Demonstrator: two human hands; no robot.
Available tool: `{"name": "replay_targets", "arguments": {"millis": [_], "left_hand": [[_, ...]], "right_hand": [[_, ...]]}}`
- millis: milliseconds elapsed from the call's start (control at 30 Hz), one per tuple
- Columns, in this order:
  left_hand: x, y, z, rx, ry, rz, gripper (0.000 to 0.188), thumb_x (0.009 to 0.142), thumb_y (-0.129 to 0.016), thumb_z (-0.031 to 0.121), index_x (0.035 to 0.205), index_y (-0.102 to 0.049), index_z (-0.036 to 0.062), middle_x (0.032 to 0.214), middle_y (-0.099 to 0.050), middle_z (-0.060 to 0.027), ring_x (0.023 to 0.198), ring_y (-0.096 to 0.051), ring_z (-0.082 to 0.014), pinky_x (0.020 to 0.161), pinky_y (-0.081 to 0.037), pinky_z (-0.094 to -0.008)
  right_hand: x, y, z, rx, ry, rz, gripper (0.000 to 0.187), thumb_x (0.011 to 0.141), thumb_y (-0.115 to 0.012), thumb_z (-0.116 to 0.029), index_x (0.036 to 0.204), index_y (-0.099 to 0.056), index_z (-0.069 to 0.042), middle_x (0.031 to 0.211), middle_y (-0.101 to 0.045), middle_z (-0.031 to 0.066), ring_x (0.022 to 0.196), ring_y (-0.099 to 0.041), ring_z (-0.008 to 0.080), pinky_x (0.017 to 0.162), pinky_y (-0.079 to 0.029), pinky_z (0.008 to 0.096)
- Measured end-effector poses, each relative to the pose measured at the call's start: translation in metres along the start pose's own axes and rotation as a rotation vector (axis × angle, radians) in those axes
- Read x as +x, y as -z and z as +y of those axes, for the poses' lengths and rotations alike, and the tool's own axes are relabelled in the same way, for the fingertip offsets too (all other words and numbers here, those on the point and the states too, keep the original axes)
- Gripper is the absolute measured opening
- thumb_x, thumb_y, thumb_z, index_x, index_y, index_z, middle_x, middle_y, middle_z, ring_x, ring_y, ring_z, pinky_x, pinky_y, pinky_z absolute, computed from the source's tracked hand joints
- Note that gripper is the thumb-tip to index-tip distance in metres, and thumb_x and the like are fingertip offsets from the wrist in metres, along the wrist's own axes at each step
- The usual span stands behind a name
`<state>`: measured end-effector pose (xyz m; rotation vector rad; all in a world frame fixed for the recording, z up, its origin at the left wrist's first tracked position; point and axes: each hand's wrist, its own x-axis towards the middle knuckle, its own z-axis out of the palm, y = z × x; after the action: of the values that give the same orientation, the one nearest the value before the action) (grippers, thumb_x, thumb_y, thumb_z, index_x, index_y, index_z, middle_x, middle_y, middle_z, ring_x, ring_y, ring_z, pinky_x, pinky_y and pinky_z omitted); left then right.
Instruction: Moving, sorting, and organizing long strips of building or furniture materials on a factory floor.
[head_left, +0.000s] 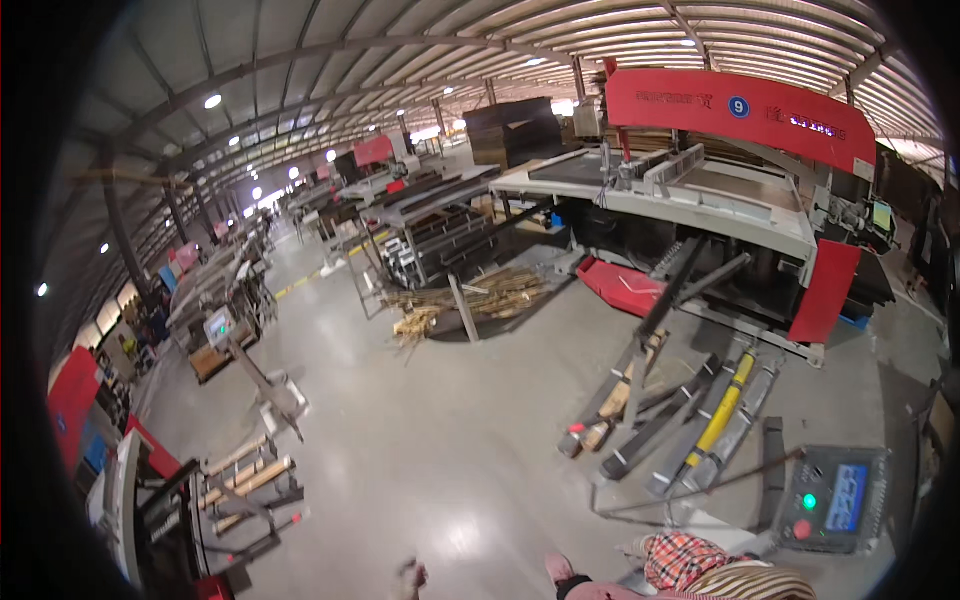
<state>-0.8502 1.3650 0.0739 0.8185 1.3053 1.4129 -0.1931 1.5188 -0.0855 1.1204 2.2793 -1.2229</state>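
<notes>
Left hand [414, 577] and right hand [636, 547] show blurred above the floor [420, 430]; how far open, or whether holding anything, I cannot tell. Right of them stands the control panel [830, 500], face tilted upward, presumably for easy reading.

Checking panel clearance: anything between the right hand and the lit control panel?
No clear obstacle visible; just the person's own plaid sleeve lies partly between the blurred right hand and the control panel. Depth can't be judged.
</notes>
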Motion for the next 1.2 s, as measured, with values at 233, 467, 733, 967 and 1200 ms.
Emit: {"name": "replay_targets", "arguments": {"millis": [233, 467, 733, 967, 1200], "left_hand": [[-0.011, -0.134, -0.036, 1.503, 0.106, 0.163, 0.042, 0.086, -0.041, 0.043, 0.065, -0.057, 0.0102, 0.054, -0.048, -0.0047, 0.05, -0.044, -0.0161, 0.048, -0.035, -0.0327], [0.111, -0.16, 0.018, 1.346, 0.373, 0.15, 0.04, 0.086, -0.042, 0.042, 0.069, -0.058, 0.0094, 0.055, -0.049, -0.0043, 0.051, -0.045, -0.0157, 0.049, -0.036, -0.0322], [0.403, -0.203, 0.084, 1.308, 0.187, -0.064, 0.039, 0.085, -0.044, 0.042, 0.073, -0.06, 0.0085, 0.057, -0.05, -0.0038, 0.053, -0.046, -0.0153, 0.05, -0.038, -0.0316], [0.65, -0.228, 0.139, 1.041, -0.136, -0.12, 0.038, 0.085, -0.045, 0.041, 0.077, -0.061, 0.0077, 0.059, -0.051, -0.0035, 0.055, -0.048, -0.0149, 0.051, -0.039, -0.0311], [0.682, -0.437, 0.162, 0.627, 0.103, -0.41, 0.044, 0.086, -0.053, 0.039, 0.111, -0.056, 0.0036, 0.082, -0.056, -0.0029, 0.071, -0.05, -0.0129, 0.062, -0.044, -0.0274]], "right_hand": [[-0.001, 0.178, 0.041, 0.056, -0.276, 0.175, 0.052, 0.088, -0.038, -0.049, 0.116, -0.055, -0.009, 0.109, -0.059, 0.0117, 0.097, -0.057, 0.0229, 0.083, -0.045, 0.0389], [0.047, 0.355, -0.027, 0.271, 0.041, 0.34, 0.061, 0.084, -0.042, -0.056, 0.118, -0.056, -0.006, 0.122, -0.051, 0.0194, 0.111, -0.049, 0.0339, 0.093, -0.038, 0.0412], [0.087, 0.455, 0.036, 1.018, -0.702, -0.041, 0.06, 0.084, -0.041, -0.057, 0.12, -0.055, -0.012, 0.119, -0.055, 0.0182, 0.114, -0.048, 0.0341, 0.096, -0.036, 0.0398], [0.042, 0.606, 0.03, 1.264, 0.246, 1.123, 0.046, 0.084, -0.059, -0.03, 0.119, -0.05, -0.002, 0.111, -0.058, 0.0123, 0.1, -0.056, 0.0214, 0.085, -0.045, 0.0327], [-0.068, 0.853, 0.061, 0.683, -0.162, 1.676, 0.06, 0.084, -0.061, -0.031, 0.128, -0.036, 0.002, 0.117, -0.055, 0.0193, 0.106, -0.055, 0.0276, 0.093, -0.041, 0.0317]]}}
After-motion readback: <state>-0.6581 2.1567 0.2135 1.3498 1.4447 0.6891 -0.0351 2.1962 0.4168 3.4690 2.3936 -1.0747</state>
